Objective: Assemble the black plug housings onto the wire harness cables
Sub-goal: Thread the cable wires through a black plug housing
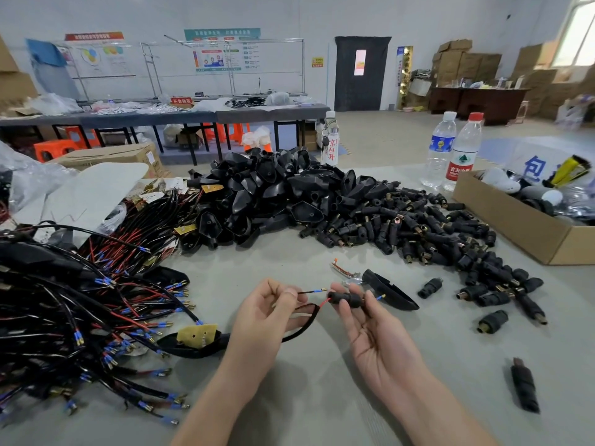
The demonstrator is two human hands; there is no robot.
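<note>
My left hand (273, 313) is pinching a black wire (309, 291), my right hand (373, 326) is gripping one plug housing (345, 298) at 6 o'clock, red wire (324, 303) already inside. The housing pile (418, 226) at 1 o'clock and the harness cables (96, 300) at 9 o'clock are waiting: I am judging most remains.

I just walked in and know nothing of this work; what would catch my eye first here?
The black heap in the middle of the table: a pile of covers spilling rightward into small plug housings. At the left lies a tangle of black and red cables. In front, the left hand pinches a wire while the right hand holds one housing.
</note>
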